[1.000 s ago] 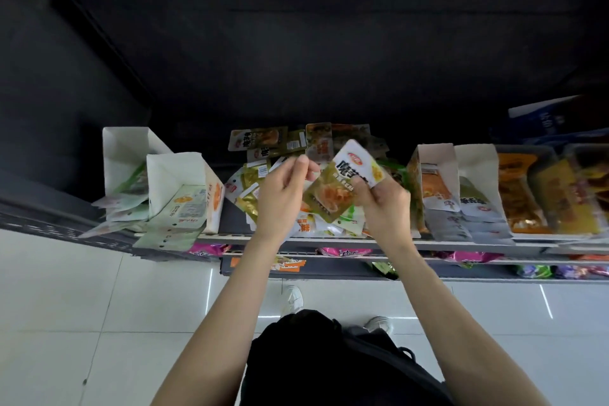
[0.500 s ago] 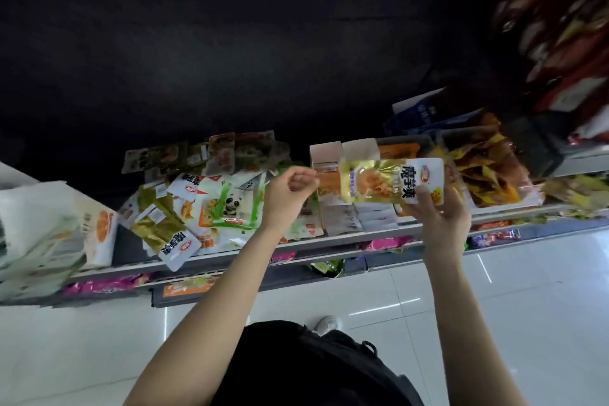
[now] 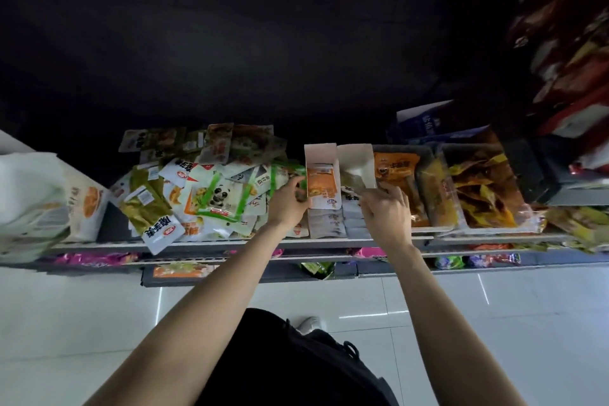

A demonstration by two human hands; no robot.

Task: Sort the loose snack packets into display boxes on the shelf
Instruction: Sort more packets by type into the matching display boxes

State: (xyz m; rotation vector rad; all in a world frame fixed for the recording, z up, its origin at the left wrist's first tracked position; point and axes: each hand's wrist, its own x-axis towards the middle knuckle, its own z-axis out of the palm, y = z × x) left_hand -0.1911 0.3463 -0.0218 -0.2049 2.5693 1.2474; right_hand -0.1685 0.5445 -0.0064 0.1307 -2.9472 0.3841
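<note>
On the shelf (image 3: 230, 244), two white display boxes are seen side by side at the centre: the left display box (image 3: 321, 155), filled with orange packets, and the right display box (image 3: 357, 158), into which a dull gold packet (image 3: 352, 180) is partly inserted. The right hand (image 3: 387, 214) is held at the front of the right display box, its fingers curled toward the gold packet; whether the packet is gripped cannot be told, as the contact is hidden by the fingers and blurred. The left hand (image 3: 290, 203) is placed against the left wall of the left display box, fingers bent; a small dark item appears between thumb and fingers, but what it is, or whether the wall itself is held, cannot be told.

To the left of the boxes, a heap of loose snack packets (image 3: 197, 191) is spread over the shelf, a green-edged panda packet (image 3: 219, 199) lying uppermost and a white-and-olive packet (image 3: 158, 227) overhanging the shelf edge. A white box (image 3: 33, 194) is noted at the far left. To the right, clear trays of orange pouches (image 3: 398, 181) and yellow-brown pouches (image 3: 484, 188) are ranged along the shelf.
</note>
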